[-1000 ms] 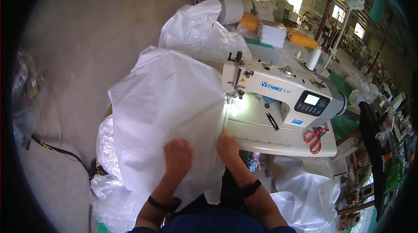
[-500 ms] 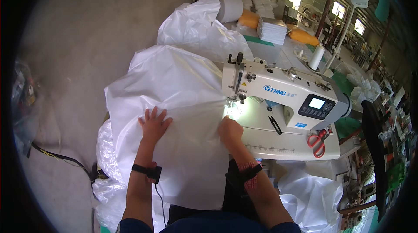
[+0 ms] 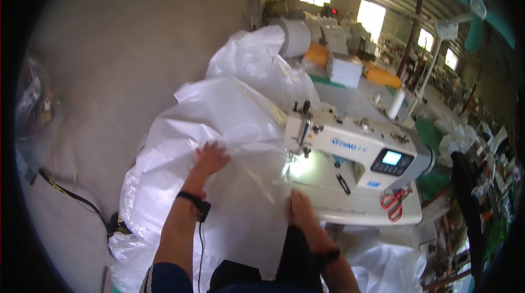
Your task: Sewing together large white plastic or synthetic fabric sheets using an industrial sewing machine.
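Observation:
A large white plastic-looking sheet (image 3: 240, 200) spreads over my lap and the work surface, its right edge running up to the needle area of a white sewing machine (image 3: 350, 148). My left hand (image 3: 212, 159) lies on the sheet with fingers spread, left of the machine's head. At the sheet's right edge, a little nearer to me than the lit needle area, my right hand (image 3: 301, 208) is closed on that edge; its fingertips are partly hidden. Glare obscures the presser foot and needle.
Black thread snips (image 3: 343, 184) and red-handled scissors (image 3: 394, 206) lie on the machine bed. A white thread cone (image 3: 395, 103) stands behind the machine. More crumpled white sheeting (image 3: 257, 55), a white stack (image 3: 345, 70) and orange bundles (image 3: 383, 77) are farther back.
The view has tilted up, bringing the fan into sight. My left hand has slid forward on the sheet and slightly toward the machine. My right hand is a little farther back from the needle.

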Demonstrator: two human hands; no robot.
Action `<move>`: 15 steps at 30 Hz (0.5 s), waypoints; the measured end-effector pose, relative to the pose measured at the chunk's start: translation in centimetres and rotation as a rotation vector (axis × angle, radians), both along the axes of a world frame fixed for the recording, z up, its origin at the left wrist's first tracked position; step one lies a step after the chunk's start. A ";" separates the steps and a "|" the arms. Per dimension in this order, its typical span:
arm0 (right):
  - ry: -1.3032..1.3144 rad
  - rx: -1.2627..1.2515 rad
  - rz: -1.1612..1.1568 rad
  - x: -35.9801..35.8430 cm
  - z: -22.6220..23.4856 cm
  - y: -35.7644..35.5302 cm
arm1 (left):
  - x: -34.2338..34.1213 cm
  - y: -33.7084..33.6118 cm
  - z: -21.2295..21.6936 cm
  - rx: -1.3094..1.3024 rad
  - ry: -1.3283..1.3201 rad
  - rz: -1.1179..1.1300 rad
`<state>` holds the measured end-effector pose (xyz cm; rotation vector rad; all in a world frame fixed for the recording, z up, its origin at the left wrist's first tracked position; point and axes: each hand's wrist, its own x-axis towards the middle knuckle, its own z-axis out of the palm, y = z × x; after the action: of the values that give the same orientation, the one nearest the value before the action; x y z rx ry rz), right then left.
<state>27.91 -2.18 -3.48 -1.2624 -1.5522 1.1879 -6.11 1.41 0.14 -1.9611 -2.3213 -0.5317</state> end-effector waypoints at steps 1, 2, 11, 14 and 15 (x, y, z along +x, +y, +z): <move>0.252 -0.370 0.096 0.6 1.5 -3.5 | -1.0 -1.3 -0.8 0.078 -0.008 -0.076; 0.391 -0.553 0.076 1.9 -1.3 -5.5 | -0.1 -2.5 -0.4 0.135 -0.105 -0.088; 0.124 -0.549 0.762 -11.3 1.6 -7.7 | 3.8 -11.9 -0.5 0.334 -0.002 -0.024; 0.301 -0.593 0.722 -13.2 1.1 -7.5 | 2.3 -8.4 0.8 0.159 0.001 -0.032; 0.361 -0.603 0.703 -13.4 1.0 -7.1 | 1.9 -7.0 1.4 0.037 0.051 -0.016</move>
<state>14.55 -9.25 -2.53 -0.7592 -1.4405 2.3220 -4.18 -5.58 1.56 -1.9546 -2.2519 -0.5150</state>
